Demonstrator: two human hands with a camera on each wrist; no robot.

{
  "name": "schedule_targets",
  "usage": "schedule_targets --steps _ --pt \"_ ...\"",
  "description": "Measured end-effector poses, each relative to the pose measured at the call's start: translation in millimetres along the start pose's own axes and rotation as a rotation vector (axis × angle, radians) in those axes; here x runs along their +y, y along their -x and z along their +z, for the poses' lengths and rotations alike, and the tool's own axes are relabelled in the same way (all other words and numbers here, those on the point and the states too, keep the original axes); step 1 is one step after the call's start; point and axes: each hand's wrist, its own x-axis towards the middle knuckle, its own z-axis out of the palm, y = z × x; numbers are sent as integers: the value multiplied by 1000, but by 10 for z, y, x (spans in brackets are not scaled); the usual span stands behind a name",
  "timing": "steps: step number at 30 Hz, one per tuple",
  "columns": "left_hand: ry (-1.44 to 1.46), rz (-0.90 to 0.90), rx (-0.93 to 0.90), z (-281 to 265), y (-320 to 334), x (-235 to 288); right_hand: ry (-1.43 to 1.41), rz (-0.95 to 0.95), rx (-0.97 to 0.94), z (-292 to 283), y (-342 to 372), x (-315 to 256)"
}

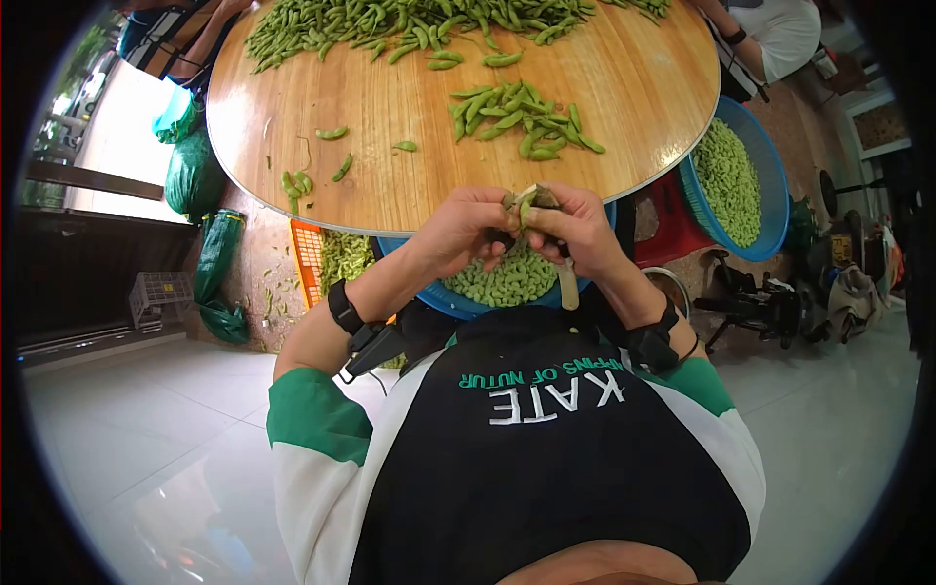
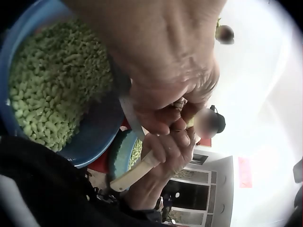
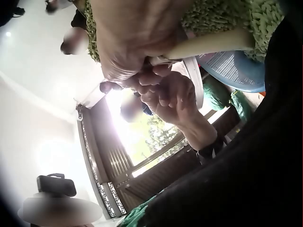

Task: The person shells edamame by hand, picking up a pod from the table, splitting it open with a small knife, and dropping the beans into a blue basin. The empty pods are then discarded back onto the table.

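Note:
Both hands meet above a blue basin (image 1: pixel 458 303) of shelled green beans (image 1: pixel 502 280), at the table's near edge. My left hand (image 1: pixel 460 229) pinches a green bean pod (image 1: pixel 526 212) between its thumb and fingers. My right hand (image 1: pixel 582 232) touches the same pod with its thumb and grips a knife. The knife's cream handle (image 1: pixel 568 286) sticks out below the right palm, also plain in the left wrist view, where the blade (image 2: pixel 131 113) shows beside the left fingers. Fingers hide part of the pod in every view.
A small heap of pods (image 1: pixel 522 119) lies on the round wooden table (image 1: pixel 390 185), with a large pile (image 1: pixel 409 24) beyond. A second blue basin (image 1: pixel 770 185) of beans stands at right. An orange crate (image 1: pixel 307 258) is at left. Other people sit across the table.

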Motion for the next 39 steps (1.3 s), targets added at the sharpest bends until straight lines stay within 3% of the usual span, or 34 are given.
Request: schedule_targets --steps 2,3,5,12,18,20,21,22,23,24,25,27,28,30,31,33,36,39 --pt "-277 3 81 29 3 44 336 -73 108 65 1 3" --pt "-273 0 82 19 -6 40 335 -69 109 72 0 22" --pt "-529 78 106 -6 -42 57 347 -100 133 64 -23 52" --pt "-500 138 130 25 3 49 364 -144 193 31 -36 102" --pt "-485 47 167 -83 261 40 422 -197 179 -38 80 136" --pt "-906 32 234 -92 518 186 592 -206 -57 -114 166 120" --pt "-1238 130 228 -131 643 259 588 -207 -60 -147 174 122" --pt "-1568 232 216 -190 768 316 759 -316 -144 -183 178 142" --pt "-1783 192 286 -274 891 341 929 -427 -232 -208 166 174" --pt "-1997 148 360 -349 994 374 811 -475 -218 -220 154 260" --pt "-2002 145 366 -413 1056 438 808 -480 -223 -212 155 256" --pt "-2158 339 800 -509 1090 572 656 -374 -202 -194 176 223" --pt "-2160 338 804 -521 1052 638 654 -377 -205 -163 174 196" --pt "-2485 485 1097 -545 951 785 497 -160 -96 -78 156 155" --pt "-2485 488 1100 -587 864 786 499 -163 -97 -62 126 157" --pt "-1901 834 779 -698 614 699 428 -155 9 -29 13 160" --pt "-1981 915 636 -655 297 600 355 -125 75 55 -146 135" --pt "-2004 821 693 -851 115 526 348 -86 68 168 -195 44"
